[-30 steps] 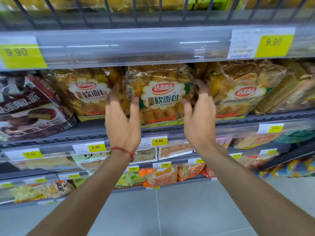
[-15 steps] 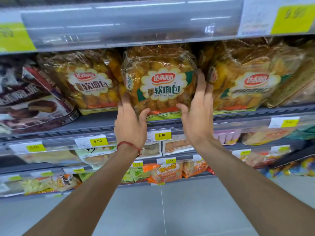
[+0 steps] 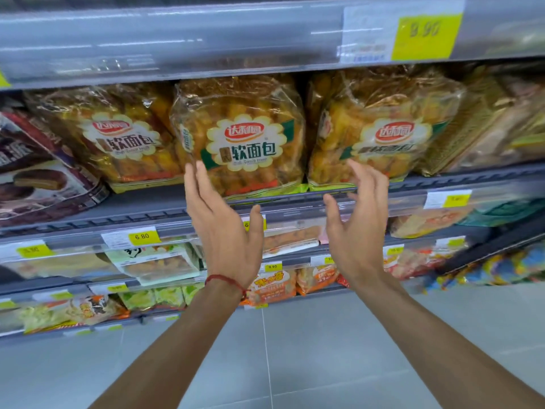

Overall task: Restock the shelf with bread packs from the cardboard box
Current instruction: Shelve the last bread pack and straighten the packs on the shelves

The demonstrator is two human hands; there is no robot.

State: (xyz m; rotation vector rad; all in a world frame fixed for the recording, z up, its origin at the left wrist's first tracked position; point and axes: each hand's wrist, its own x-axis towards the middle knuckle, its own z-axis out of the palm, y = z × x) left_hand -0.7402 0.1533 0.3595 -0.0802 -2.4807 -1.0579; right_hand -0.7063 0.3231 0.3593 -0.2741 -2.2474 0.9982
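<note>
A clear bread pack (image 3: 241, 137) with golden rolls and a white flower-shaped label stands upright on the grey shelf (image 3: 165, 208), between two like packs, one to the left (image 3: 118, 137) and one to the right (image 3: 383, 134). My left hand (image 3: 224, 228), with a red thread at the wrist, hovers just below and in front of the middle pack's lower left corner, fingers relaxed. My right hand (image 3: 356, 225) is apart from the packs, in front of the shelf edge, fingers loosely spread. Neither hand holds anything. The cardboard box is out of view.
A dark chocolate-pie pack (image 3: 44, 172) leans at the shelf's far left. Golden packs (image 3: 486, 122) fill the right end. The shelf above carries a yellow price tag (image 3: 424, 33). Lower shelves hold snack packs (image 3: 271, 287). Grey floor tiles (image 3: 265, 364) lie below.
Both hands have let go of the middle bread pack and drawn back and down from it. The pack now stands on the shelf by itself.
</note>
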